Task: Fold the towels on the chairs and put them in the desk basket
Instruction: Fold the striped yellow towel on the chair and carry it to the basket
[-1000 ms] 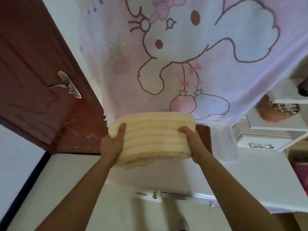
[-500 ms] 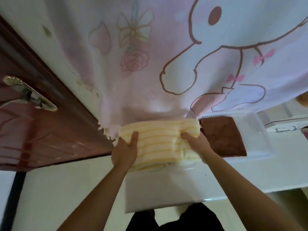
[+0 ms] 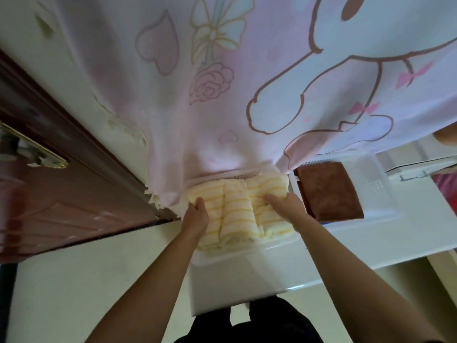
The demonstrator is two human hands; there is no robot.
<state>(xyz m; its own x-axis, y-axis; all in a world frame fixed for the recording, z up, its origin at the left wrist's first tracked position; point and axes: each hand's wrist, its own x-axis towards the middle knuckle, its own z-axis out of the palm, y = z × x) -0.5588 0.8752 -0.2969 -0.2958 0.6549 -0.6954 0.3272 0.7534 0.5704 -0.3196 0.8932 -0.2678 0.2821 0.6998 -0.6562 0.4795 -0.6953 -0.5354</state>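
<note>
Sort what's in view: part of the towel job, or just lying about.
Job: striped towel, gripped by left hand and right hand; brown towel; basket; desk.
Lying about: curtain, door, door handle.

Towels x2: 1 yellow-striped towel, 1 brown towel. Hands x2: left hand, right hand. 1 basket, poss. 2, can't tell. 1 curtain, 1 door w/ 1 handle, 1 desk.
</note>
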